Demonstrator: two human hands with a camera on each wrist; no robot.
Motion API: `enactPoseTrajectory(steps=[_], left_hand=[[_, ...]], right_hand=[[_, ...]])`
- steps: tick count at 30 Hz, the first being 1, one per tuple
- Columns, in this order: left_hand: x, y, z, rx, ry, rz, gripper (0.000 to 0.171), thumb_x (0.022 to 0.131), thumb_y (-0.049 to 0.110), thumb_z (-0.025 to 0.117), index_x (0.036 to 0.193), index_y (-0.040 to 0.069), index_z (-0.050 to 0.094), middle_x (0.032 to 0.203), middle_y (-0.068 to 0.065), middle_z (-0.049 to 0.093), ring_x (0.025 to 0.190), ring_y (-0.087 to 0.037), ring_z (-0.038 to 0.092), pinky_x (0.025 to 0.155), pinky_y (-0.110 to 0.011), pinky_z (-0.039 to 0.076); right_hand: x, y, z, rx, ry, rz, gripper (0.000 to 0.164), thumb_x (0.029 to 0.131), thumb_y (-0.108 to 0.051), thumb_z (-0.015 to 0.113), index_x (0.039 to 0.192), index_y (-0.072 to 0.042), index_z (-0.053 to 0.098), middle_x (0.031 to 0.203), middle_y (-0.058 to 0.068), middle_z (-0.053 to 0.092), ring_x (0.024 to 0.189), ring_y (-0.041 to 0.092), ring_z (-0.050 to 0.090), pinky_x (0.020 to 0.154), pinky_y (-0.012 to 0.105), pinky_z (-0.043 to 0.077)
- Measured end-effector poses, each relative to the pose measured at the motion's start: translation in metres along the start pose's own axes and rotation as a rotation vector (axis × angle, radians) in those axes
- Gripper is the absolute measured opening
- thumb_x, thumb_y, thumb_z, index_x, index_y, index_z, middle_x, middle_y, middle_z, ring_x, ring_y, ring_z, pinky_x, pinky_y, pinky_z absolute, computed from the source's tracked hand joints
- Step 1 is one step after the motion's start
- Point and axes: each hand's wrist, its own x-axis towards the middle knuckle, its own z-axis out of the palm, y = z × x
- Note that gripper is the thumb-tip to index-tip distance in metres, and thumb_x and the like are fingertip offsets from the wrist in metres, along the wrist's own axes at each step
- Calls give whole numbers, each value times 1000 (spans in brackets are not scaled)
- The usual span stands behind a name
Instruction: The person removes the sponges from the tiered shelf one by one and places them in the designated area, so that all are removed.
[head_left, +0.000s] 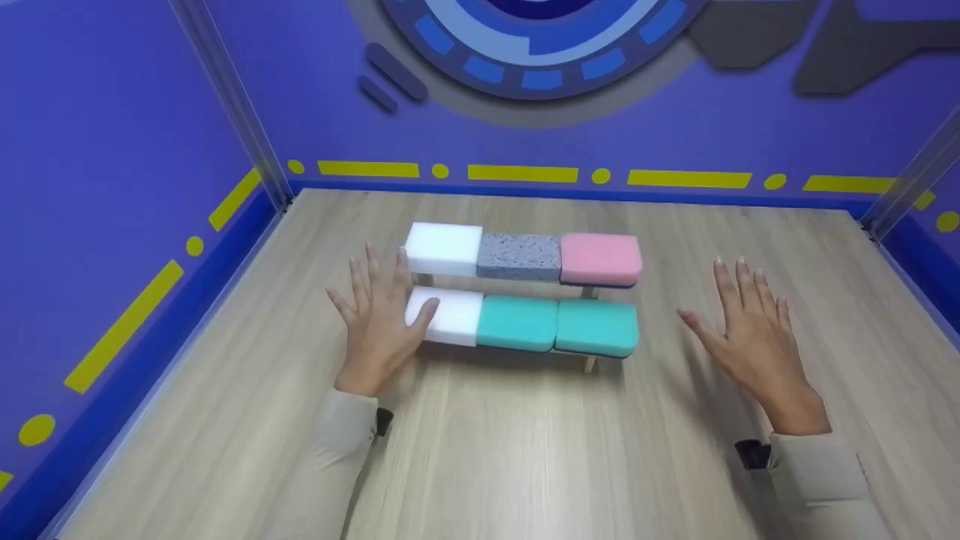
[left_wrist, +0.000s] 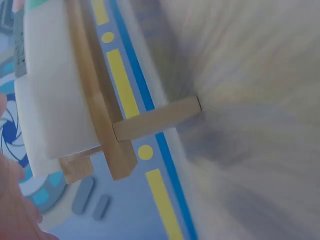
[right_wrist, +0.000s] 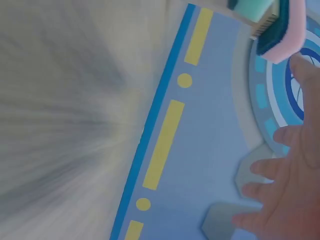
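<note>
Two rows of sponges lie on a low wooden rack [left_wrist: 160, 119]. The front row has a white sponge [head_left: 459, 319], a teal one [head_left: 517, 322] and a second teal one [head_left: 597, 327]. Behind it sit a white sponge [head_left: 444, 247], a speckled grey one [head_left: 519, 255] and a pink one [head_left: 600, 256]. My left hand [head_left: 379, 330] is spread at the left end, its thumb overlapping the front white sponge in the head view. Fingers apart, my right hand [head_left: 757, 345] hovers right of the rack and holds nothing.
The rack stands on a wood-grain table [head_left: 510, 457]. Blue printed panels [head_left: 315, 90] with yellow marks wall in the back and sides, joined at the corners by clear posts [head_left: 232, 105]. Dark bands [head_left: 752, 454] show at both cuffs.
</note>
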Motion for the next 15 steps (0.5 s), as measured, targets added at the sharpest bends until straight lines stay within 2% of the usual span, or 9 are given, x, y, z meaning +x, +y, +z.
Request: enactPoseTrajectory(steps=[4, 6, 10, 13, 15], left_hand=[[0, -6, -4, -249, -35, -58, 76, 97, 55, 37, 156, 19, 6, 162, -14, -9, 148, -37, -9, 114, -66, -12], [-1, -11, -4, -410, -55, -98, 74, 99, 51, 36, 156, 16, 5, 162, -12, -8, 149, -34, -7, 117, -59, -13], [-5, -23, 0, -713, -89, -215, 68, 101, 48, 31, 156, 16, 6, 163, -9, 1, 150, -29, 3, 123, -49, 0], [-10, -32, 8, -901, -99, -299, 63, 102, 45, 29, 155, 17, 11, 163, -7, 11, 150, -26, 12, 123, -44, 11], [-13, -36, 13, -1044, -116, -349, 61, 103, 44, 30, 155, 17, 14, 162, -6, 16, 149, -22, 17, 123, -40, 14]], right_hand=[[6, -4, -10, 108, 21, -15, 78, 97, -48, 47, 154, -8, 13, 158, 26, 14, 144, 47, 13, 114, 68, 11], [10, -6, -15, 154, 17, -30, 76, 98, -45, 48, 154, -8, 14, 158, 25, 15, 143, 47, 16, 113, 67, 14], [20, -12, -25, 213, -29, -64, 73, 98, -42, 50, 154, -10, 16, 159, 22, 16, 144, 46, 17, 112, 68, 16], [29, -17, -30, 228, -86, -69, 73, 97, -43, 51, 155, -15, 15, 159, 20, 16, 145, 43, 16, 113, 67, 16], [34, -19, -32, 233, -120, -72, 74, 97, -45, 51, 155, -17, 16, 160, 18, 16, 146, 42, 15, 113, 67, 16]])
